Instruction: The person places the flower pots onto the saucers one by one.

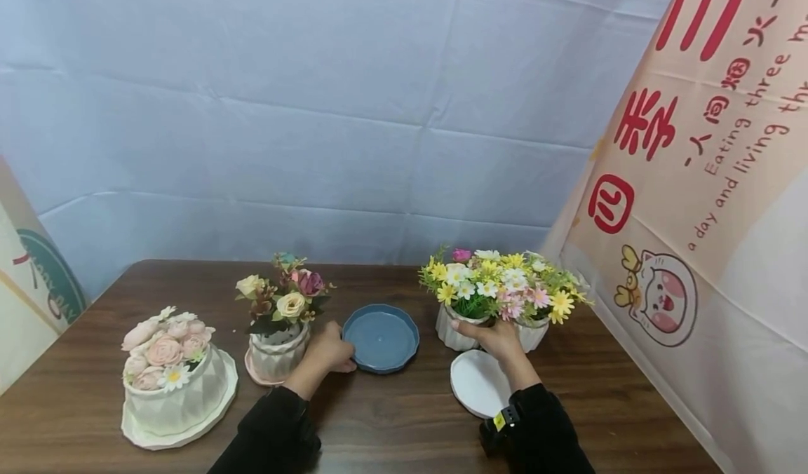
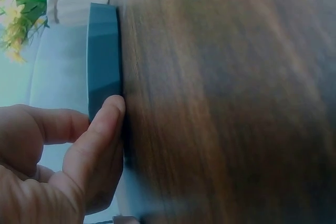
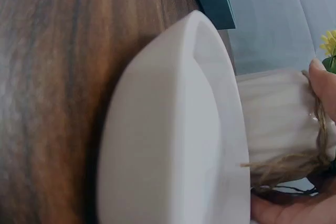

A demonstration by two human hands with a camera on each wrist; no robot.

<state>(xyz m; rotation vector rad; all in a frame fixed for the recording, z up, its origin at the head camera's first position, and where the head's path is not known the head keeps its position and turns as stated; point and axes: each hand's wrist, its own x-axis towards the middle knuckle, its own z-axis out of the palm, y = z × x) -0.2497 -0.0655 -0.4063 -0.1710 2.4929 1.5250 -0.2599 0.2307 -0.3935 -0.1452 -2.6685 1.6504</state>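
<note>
Blue and round, a shallow plate (image 1: pixel 381 334) lay level on the bench (image 1: pixel 410 425), just below the middle of the head view, its hollow side facing up; being round, it had no long axis. At its eight o'clock edge the left hand (image 1: pixel 330 349) pinched the rim between thumb and fingers, with that forearm reaching in toward one o'clock. To the blue plate's two o'clock stood a white ribbed pot (image 1: pixel 456 338) with twine round its neck, upright, its long axis vertical and its flowers (image 1: pixel 467 281) upward. The right hand (image 1: pixel 499 339) was grasping this pot, thumb on one side and fingers on the other, the forearm angled toward eleven o'clock. At that hand's seven o'clock lay a small white plate (image 1: pixel 480 384), and at its two o'clock a second white pot (image 1: pixel 533 335) of flowers.

Altogether the bench carried four flower pots and four plates. Past the left hand, at ten o'clock, a pot of cream and purple blooms (image 1: pixel 278 353) stood on a pink plate (image 1: pixel 255 371); farther off, at nine o'clock, a pot of pale pink blooms (image 1: pixel 167 404) stood on a white scalloped plate (image 1: pixel 226 384). Two black sleeves (image 1: pixel 271 428) covered the forearms.
</note>
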